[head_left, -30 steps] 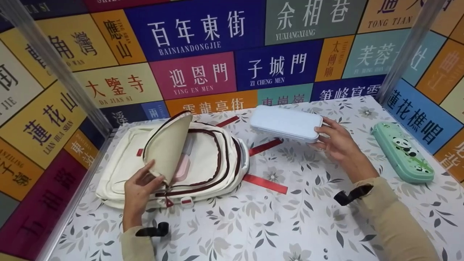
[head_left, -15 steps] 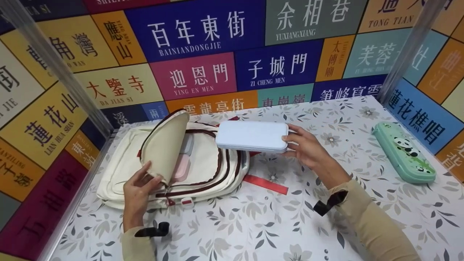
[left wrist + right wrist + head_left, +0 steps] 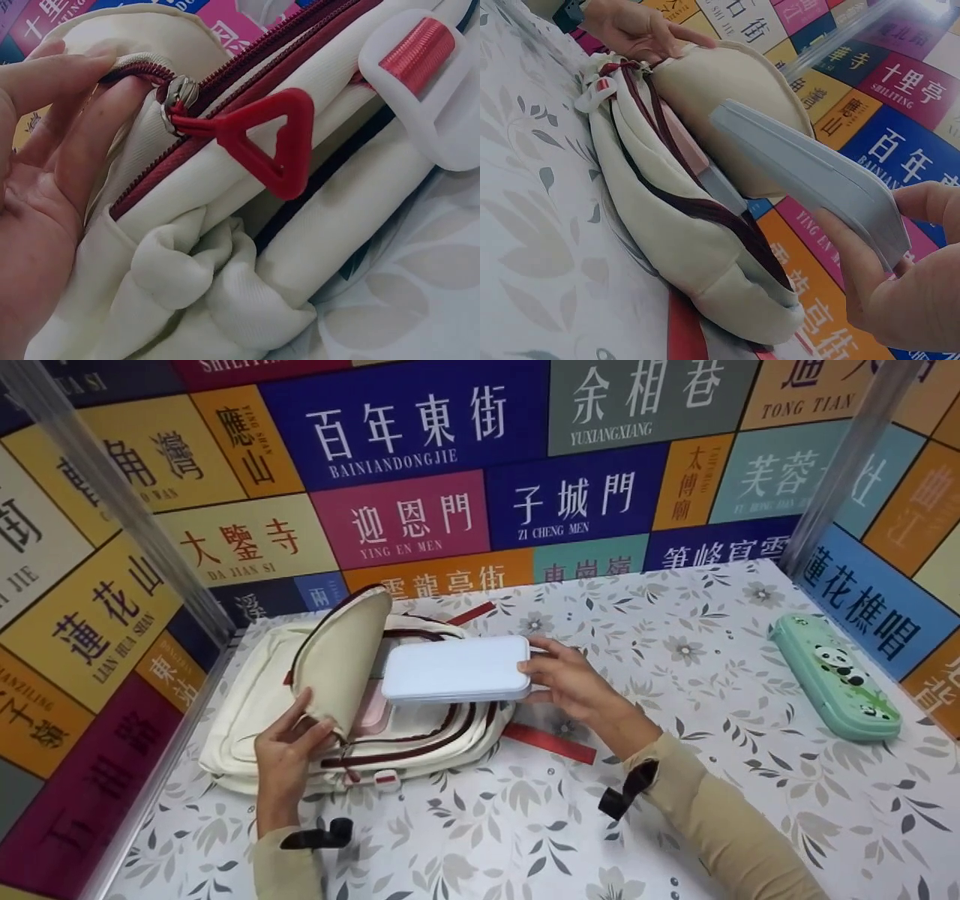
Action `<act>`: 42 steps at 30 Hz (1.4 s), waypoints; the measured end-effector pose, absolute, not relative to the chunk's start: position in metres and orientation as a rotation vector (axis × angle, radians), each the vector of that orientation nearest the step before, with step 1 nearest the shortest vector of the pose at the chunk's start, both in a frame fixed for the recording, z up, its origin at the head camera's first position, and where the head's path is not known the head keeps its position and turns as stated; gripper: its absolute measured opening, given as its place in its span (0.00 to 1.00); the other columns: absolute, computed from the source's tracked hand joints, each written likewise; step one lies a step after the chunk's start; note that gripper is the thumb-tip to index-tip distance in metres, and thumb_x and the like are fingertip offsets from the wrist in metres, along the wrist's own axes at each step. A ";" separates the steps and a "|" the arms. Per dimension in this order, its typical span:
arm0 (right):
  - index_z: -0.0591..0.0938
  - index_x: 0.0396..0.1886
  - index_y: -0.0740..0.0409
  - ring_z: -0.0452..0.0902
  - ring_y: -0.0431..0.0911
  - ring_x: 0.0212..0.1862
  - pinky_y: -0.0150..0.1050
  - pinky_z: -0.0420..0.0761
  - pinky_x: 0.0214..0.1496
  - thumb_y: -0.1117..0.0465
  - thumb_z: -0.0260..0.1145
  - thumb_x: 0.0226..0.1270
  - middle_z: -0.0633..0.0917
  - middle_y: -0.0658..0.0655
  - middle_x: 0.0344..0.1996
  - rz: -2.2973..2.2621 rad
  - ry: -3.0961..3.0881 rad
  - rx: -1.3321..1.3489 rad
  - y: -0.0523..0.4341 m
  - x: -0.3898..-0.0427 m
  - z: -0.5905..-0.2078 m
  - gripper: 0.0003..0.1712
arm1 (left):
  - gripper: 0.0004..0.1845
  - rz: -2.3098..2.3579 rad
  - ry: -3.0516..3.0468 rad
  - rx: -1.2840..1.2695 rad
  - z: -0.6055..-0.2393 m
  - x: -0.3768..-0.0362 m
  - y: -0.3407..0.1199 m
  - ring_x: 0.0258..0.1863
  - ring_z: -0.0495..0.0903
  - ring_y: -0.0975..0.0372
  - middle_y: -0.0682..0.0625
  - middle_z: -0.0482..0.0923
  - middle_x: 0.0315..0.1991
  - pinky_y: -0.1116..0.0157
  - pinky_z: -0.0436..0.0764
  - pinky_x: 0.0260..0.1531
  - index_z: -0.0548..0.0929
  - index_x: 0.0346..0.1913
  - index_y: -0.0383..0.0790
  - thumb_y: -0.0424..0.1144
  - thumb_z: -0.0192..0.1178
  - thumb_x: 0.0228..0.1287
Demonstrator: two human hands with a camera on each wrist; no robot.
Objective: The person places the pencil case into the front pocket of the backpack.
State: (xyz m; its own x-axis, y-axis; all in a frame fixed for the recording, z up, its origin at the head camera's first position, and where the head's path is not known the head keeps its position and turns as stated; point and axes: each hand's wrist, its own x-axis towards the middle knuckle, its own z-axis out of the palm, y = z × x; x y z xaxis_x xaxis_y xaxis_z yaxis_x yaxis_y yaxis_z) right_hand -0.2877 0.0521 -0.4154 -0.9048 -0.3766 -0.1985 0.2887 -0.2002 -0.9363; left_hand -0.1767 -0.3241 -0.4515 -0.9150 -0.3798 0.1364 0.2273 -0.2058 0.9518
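A cream backpack point(image 3: 247, 705) with dark red zips lies on the table, its front pocket unzipped. My left hand point(image 3: 289, 754) pinches the edge of the pocket flap point(image 3: 349, 660) between thumb and fingers and holds it raised; beside those fingers, in the left wrist view, hangs a red triangular zip pull point(image 3: 289, 142). With my right hand point(image 3: 577, 682) I grip one end of a pale blue pencil case point(image 3: 457, 667), held flat over the pocket opening. Inside the pocket a pink case point(image 3: 682, 142) and a grey-blue one point(image 3: 724, 191) show in the right wrist view.
A green pencil case with pandas point(image 3: 840, 675) lies at the table's right side. Red straps point(image 3: 551, 742) stick out from the backpack toward the right. Printed panels point(image 3: 412, 427) wall in the back and sides of the floral-patterned table point(image 3: 480, 840).
My right hand has carried the pale blue pencil case leftward and down, from beyond the backpack's right end to over its open pocket. The left hand keeps its hold on the flap.
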 end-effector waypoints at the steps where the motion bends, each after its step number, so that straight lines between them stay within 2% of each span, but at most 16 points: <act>1: 0.61 0.76 0.56 0.84 0.44 0.44 0.40 0.90 0.39 0.68 0.61 0.70 0.75 0.61 0.62 -2.145 1.646 -0.096 0.048 -0.288 -0.415 0.37 | 0.31 -2.163 -1.677 0.171 -0.451 -0.177 -0.324 0.29 0.87 0.64 0.51 0.88 0.32 0.69 0.89 0.32 0.81 0.62 0.46 0.16 0.64 0.57; 4: 0.64 0.75 0.56 0.85 0.44 0.43 0.40 0.89 0.36 0.68 0.62 0.69 0.79 0.57 0.55 -2.143 1.639 -0.066 0.037 -0.288 -0.414 0.36 | 0.32 -2.158 -1.676 0.148 -0.449 -0.176 -0.323 0.30 0.87 0.65 0.51 0.89 0.33 0.69 0.89 0.32 0.80 0.62 0.45 0.15 0.63 0.57; 7: 0.65 0.74 0.56 0.85 0.44 0.42 0.42 0.90 0.38 0.68 0.62 0.68 0.80 0.57 0.52 -2.146 1.610 -0.040 0.029 -0.290 -0.414 0.35 | 0.32 -2.155 -1.689 0.143 -0.446 -0.176 -0.323 0.30 0.87 0.65 0.51 0.89 0.32 0.69 0.89 0.33 0.79 0.63 0.43 0.16 0.64 0.57; 12: 0.65 0.75 0.56 0.84 0.49 0.45 0.48 0.91 0.44 0.68 0.63 0.68 0.78 0.62 0.56 -2.135 1.570 -0.005 0.016 -0.290 -0.411 0.36 | 0.31 -2.129 -1.734 0.142 -0.442 -0.176 -0.322 0.32 0.88 0.65 0.52 0.89 0.35 0.69 0.89 0.34 0.77 0.65 0.39 0.17 0.65 0.58; 18: 0.61 0.77 0.56 0.82 0.54 0.51 0.45 0.91 0.42 0.68 0.63 0.69 0.75 0.66 0.62 -2.121 1.567 -0.031 0.006 -0.290 -0.409 0.39 | 0.30 -2.116 -1.737 0.140 -0.440 -0.175 -0.321 0.33 0.88 0.65 0.52 0.90 0.36 0.68 0.89 0.34 0.78 0.64 0.40 0.17 0.65 0.58; 22: 0.63 0.77 0.56 0.82 0.57 0.54 0.44 0.91 0.39 0.69 0.63 0.68 0.76 0.65 0.63 -2.092 1.582 -0.022 0.001 -0.293 -0.410 0.38 | 0.30 -2.113 -1.735 0.156 -0.439 -0.176 -0.321 0.34 0.89 0.64 0.52 0.90 0.36 0.68 0.89 0.34 0.79 0.63 0.40 0.16 0.64 0.57; 28: 0.64 0.76 0.57 0.81 0.57 0.57 0.45 0.91 0.44 0.68 0.65 0.69 0.77 0.66 0.63 -2.067 1.586 -0.007 -0.007 -0.295 -0.409 0.37 | 0.30 -2.096 -1.766 0.139 -0.435 -0.177 -0.319 0.35 0.88 0.65 0.55 0.89 0.40 0.68 0.89 0.37 0.78 0.64 0.38 0.17 0.65 0.57; 35: 0.64 0.76 0.57 0.80 0.57 0.60 0.48 0.90 0.49 0.67 0.63 0.72 0.77 0.65 0.63 -2.052 1.544 -0.086 -0.021 -0.293 -0.412 0.36 | 0.30 -2.125 -1.764 0.111 -0.434 -0.176 -0.317 0.32 0.88 0.65 0.51 0.88 0.31 0.70 0.89 0.35 0.82 0.60 0.45 0.17 0.65 0.57; 42: 0.64 0.76 0.59 0.79 0.58 0.61 0.48 0.90 0.49 0.70 0.62 0.71 0.77 0.68 0.61 -2.065 1.526 -0.100 -0.053 -0.283 -0.425 0.35 | 0.30 -2.134 -1.731 0.045 -0.435 -0.178 -0.316 0.31 0.88 0.63 0.50 0.87 0.29 0.68 0.90 0.35 0.82 0.59 0.45 0.15 0.64 0.56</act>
